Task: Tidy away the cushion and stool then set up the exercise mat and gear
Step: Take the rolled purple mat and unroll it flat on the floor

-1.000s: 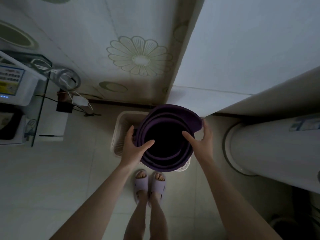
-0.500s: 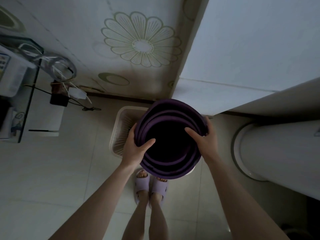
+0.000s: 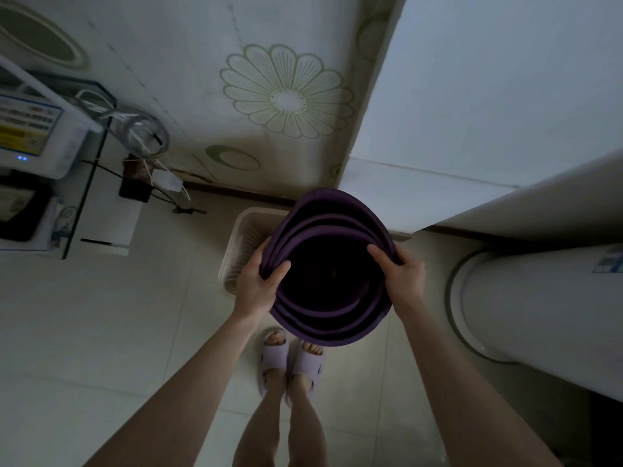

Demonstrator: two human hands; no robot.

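- At far left a white device (image 3: 33,136) sits on a glass surface (image 3: 72,210), with coiled cables (image 3: 141,133) beside it.
- A white slatted basket (image 3: 241,244) stands on the tiled floor by the wall.
- The left hand (image 3: 258,284) grasps the left rim of the rolled purple exercise mat (image 3: 332,320), thumb inside the coil.
- The exercise mat is held upright, seen end-on, over the basket and above slippered feet (image 3: 290,362).
- The right hand (image 3: 404,274) clasps its right rim.
- A white cylindrical appliance (image 3: 539,315) stands at right.

Basket (image 3: 241,245) half hidden behind rolled mat (image 3: 323,333), device label (image 3: 26,127) unreadable, cut off left.
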